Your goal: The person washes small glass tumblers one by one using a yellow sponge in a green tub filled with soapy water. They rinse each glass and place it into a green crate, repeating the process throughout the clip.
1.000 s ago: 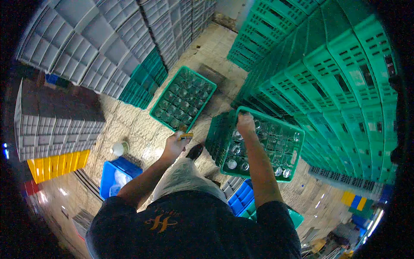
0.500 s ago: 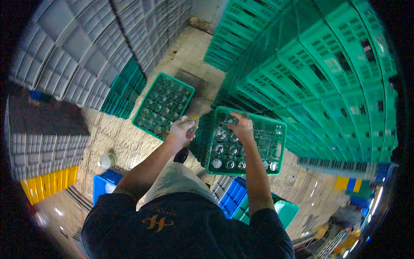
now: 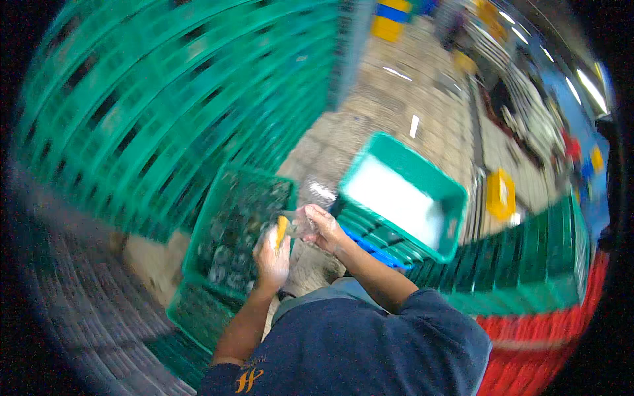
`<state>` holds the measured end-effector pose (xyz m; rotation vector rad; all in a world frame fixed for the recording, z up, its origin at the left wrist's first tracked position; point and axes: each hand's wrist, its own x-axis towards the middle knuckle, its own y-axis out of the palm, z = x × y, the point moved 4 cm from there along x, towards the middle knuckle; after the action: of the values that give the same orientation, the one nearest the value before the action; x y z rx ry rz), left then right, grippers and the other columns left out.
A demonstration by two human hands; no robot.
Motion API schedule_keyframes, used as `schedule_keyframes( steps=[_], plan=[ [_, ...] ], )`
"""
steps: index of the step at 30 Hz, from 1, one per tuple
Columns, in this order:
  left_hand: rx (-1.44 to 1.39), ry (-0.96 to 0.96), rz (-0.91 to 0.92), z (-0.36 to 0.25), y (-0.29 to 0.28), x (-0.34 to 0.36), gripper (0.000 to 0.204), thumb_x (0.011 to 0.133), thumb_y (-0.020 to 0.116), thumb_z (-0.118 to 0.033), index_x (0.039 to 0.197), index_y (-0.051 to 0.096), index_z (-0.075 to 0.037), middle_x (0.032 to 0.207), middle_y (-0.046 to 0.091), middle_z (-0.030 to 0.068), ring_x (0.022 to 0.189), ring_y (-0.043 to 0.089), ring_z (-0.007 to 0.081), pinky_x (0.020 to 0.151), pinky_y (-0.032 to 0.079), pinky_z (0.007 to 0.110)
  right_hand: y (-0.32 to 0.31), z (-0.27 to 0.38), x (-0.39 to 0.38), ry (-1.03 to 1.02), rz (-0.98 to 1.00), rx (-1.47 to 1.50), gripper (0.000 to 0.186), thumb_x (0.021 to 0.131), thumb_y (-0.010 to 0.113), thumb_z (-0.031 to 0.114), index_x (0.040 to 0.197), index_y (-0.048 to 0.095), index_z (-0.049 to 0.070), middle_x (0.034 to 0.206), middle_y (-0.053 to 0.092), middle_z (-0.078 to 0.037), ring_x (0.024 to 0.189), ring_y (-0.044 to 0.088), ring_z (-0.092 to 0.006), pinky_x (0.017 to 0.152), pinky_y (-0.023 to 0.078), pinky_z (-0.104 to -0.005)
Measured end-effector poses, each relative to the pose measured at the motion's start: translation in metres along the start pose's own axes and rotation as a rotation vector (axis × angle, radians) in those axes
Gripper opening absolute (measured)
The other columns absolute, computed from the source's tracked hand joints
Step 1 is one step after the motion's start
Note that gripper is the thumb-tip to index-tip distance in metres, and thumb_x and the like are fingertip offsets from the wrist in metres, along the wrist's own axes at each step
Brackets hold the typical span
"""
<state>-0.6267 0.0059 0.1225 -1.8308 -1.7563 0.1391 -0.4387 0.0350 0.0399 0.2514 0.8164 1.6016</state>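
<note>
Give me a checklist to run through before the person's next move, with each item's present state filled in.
1. Left hand has hold of the yellow sponge-like piece: ok.
2. Right hand has hold of the clear piece, probably a glass: seems ok, though blurred.
3. Clear piece whole and clean: cannot tell, too blurred.
4. Glassware in the green crate all sound: cannot tell, smeared by motion.
5. White contents of the green tub identified: cannot tell; only a bright white mass shows.
6. Picture sharp enough for close checking: not ok.
</note>
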Motion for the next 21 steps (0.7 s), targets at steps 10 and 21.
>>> schedule_keyframes(
  steps=[10,21],
  plan=[
    [-0.551,-0.314,0.555,-0.093,0.278,0.069,0.037,0.094,0.059,-0.023,0.127,0.058,-0.006,0.104,0.07,0.0075,0.085,0.07,0.0199,0.06,0.057,0.035,-0.242,0.111,-0.202,-0.449,-0.459,0.358,0.035,0.1,0.065,0.045,0.117,0.067,0.014,0.097,0.071,-0.004,0.074,0.066,-0.014,0.051,0.05,-0.025],
    [0.341,0.517,1.108,-0.103,0.658,0.042,0.035,0.094,0.06,-0.021,0.125,0.06,-0.005,0.107,0.071,0.0148,0.093,0.07,0.0322,0.08,0.058,0.041,-0.317,0.127,-0.324,-0.824,-0.662,0.427,0.034,0.101,0.064,0.045,0.114,0.066,0.014,0.092,0.065,0.001,0.074,0.06,-0.0076,0.052,0.046,-0.0214]
  ],
)
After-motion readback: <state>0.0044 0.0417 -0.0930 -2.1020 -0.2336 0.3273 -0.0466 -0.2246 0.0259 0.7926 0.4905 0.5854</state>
